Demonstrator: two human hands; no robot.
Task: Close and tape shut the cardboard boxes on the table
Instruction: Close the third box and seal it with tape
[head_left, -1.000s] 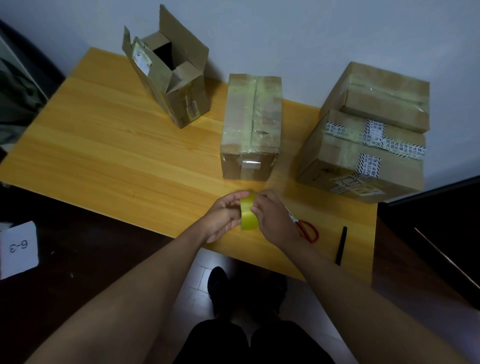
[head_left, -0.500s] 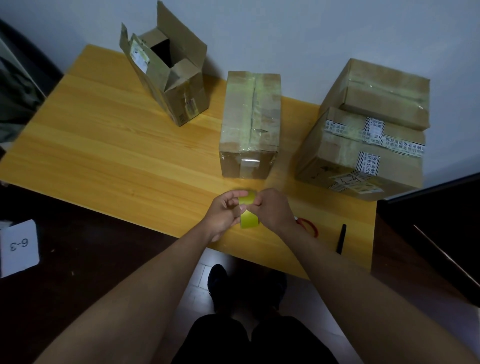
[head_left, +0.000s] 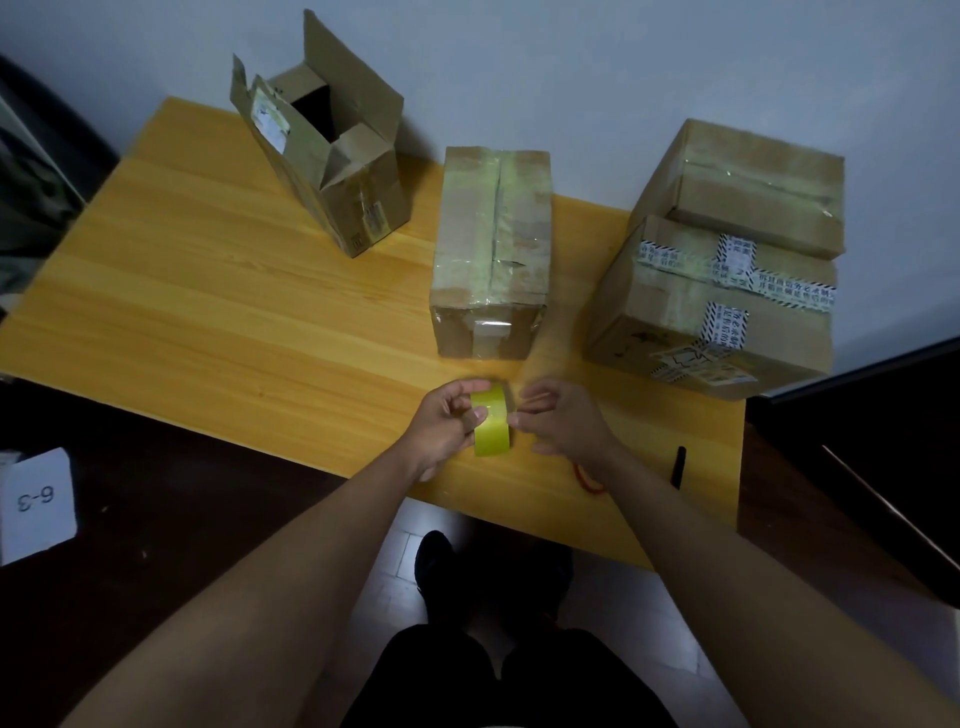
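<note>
My left hand grips a yellow tape roll just above the table's near edge. My right hand is beside it, fingertips pinching at the roll's right edge. A faint clear strip seems to run from there up to the taped middle box, which lies shut just beyond the hands. An open box stands tilted at the back left with its flaps up. At the right, two shut boxes are stacked: a lower box with printed tape and an upper box.
Red-handled scissors lie partly under my right wrist, and a black pen lies to their right. The wooden table stands against a wall. A paper marked 6-3 lies on the dark floor at the left.
Both hands moved a little away from me toward the middle box. My right hand slid off the roll to its right side, so more of the yellow roll shows.
</note>
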